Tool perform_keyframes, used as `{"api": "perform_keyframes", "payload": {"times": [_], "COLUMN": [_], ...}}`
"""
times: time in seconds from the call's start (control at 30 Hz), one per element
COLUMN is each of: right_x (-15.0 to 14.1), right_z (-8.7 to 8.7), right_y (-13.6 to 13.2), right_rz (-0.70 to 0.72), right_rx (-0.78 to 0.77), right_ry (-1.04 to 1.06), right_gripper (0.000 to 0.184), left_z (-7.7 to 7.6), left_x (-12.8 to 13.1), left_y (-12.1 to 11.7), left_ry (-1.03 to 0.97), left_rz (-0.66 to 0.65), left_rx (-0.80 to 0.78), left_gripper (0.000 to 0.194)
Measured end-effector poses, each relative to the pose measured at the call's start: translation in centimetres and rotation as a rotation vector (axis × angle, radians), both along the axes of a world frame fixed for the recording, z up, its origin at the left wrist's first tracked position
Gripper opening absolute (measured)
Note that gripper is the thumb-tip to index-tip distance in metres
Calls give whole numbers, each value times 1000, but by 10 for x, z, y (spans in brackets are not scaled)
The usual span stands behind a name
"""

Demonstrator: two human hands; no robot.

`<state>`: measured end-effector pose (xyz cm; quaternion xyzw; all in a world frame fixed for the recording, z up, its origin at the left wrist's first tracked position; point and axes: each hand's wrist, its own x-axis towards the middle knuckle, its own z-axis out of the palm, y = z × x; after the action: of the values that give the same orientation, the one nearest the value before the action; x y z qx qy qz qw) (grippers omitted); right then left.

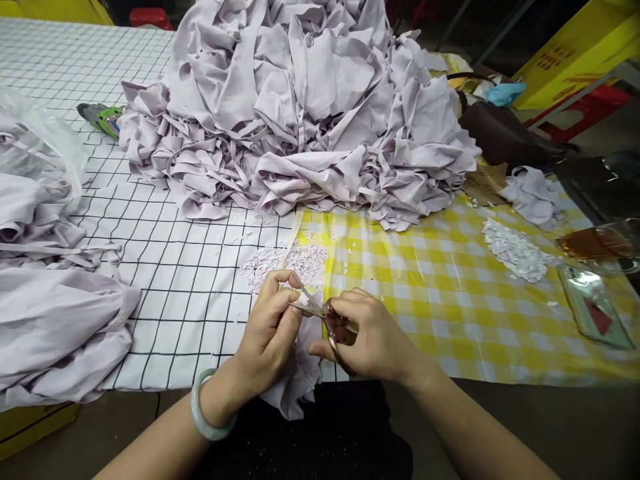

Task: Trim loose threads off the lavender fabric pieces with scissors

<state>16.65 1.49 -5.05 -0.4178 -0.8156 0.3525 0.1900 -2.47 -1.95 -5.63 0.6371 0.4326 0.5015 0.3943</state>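
Note:
My right hand (363, 330) is wrapped round the handles of a small pair of scissors (314, 308), whose blades are parted and point left. Their tips reach the fingers of my left hand (273, 320), which pinches a pale lilac piece of fabric (295, 380). That fabric hangs from my fingers over the table's front edge. Just beyond my hands lies a scatter of tiny fabric snippets (287, 263). A pale green bangle (200, 413) circles my left wrist.
A large heap of lilac fabric pieces (310, 100) covers the back of the table. More fabric (60, 327) lies at left. To the right are a snippet pile (517, 252), a glass mug of brown liquid (597, 245), a phone-like flat object (595, 307) and a dark bag (500, 133).

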Motion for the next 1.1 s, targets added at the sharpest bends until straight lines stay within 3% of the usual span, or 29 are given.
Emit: {"api": "perform_keyframes", "payload": {"times": [0.77, 1.0, 1.1], "right_x": [2, 10, 16], "right_z": [-4, -12, -15], "right_y": [5, 5, 9], "right_rz": [-49, -106, -195], "right_rx": [-73, -301, -375], "right_ry": [55, 0, -14], "right_gripper": [57, 61, 61], "left_z": [-2, -11, -13], "left_x": [4, 4, 3], "left_y": [9, 14, 15], "left_ry": [49, 82, 67], "left_rz": [-43, -70, -60], "left_rx": [18, 7, -18], "left_gripper": [23, 23, 23]}}
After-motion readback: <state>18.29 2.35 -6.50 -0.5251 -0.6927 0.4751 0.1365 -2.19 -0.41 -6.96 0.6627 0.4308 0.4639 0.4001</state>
